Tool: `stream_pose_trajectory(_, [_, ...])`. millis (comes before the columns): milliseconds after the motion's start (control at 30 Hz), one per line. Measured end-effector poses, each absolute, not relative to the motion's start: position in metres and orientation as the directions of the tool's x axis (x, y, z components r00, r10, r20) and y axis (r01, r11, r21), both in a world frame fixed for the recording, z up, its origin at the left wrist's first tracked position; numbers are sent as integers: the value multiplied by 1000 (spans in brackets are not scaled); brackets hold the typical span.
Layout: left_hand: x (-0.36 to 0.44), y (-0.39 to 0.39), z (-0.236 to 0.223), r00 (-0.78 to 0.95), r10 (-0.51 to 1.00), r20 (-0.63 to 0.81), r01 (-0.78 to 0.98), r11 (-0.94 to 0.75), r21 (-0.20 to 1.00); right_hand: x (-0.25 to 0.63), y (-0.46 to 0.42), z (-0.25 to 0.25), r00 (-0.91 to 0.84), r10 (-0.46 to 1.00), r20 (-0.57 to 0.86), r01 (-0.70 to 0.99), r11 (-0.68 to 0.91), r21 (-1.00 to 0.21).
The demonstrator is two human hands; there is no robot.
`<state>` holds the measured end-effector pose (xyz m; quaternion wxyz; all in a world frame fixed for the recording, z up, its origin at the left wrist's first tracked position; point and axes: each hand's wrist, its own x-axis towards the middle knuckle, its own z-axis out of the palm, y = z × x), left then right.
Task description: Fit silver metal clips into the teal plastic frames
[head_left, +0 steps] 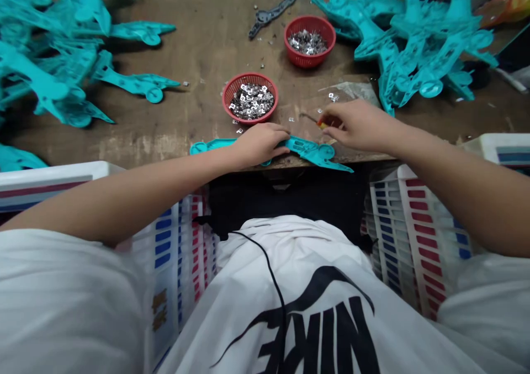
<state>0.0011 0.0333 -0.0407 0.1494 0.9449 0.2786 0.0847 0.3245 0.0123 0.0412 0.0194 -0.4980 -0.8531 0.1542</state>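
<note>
My left hand [264,144] is closed over the middle of a long turquoise plastic part [308,150], which lies along the table's front edge. The part's two ends stick out on either side of the hand. In my right hand [358,124] is a screwdriver [322,124] with an orange-yellow handle and a thin dark shaft pointing left, held above the table just behind the part's right end. Close behind my left hand stands a red basket [224,99] full of small metal clips [252,102]. A few loose clips lie on the wood near it.
A second red basket [309,61] of metal clips stands farther back, beside a dark grey slim part [273,14]. Turquoise parts are heaped at the left [53,81] and the right [430,48]. White plastic crates [414,219] flank my lap below the wooden table [165,136].
</note>
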Motion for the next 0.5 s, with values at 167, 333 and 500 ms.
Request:
stream_pose_trajectory(167, [-3, 32, -45, 865, 481, 140, 419, -848, 323, 314, 7, 36, -420, 905, -61, 776, 323, -542])
stream_pose_trajectory(333, [-4, 36, -50, 858, 488, 159, 420, -846, 327, 291, -13, 34, -367, 930, -22, 694, 258, -672])
stream_pose_trajectory(500, [-3, 39, -50, 856, 503, 124, 440, -832, 337, 279, -18, 36, -346, 935, -83, 776, 235, -585])
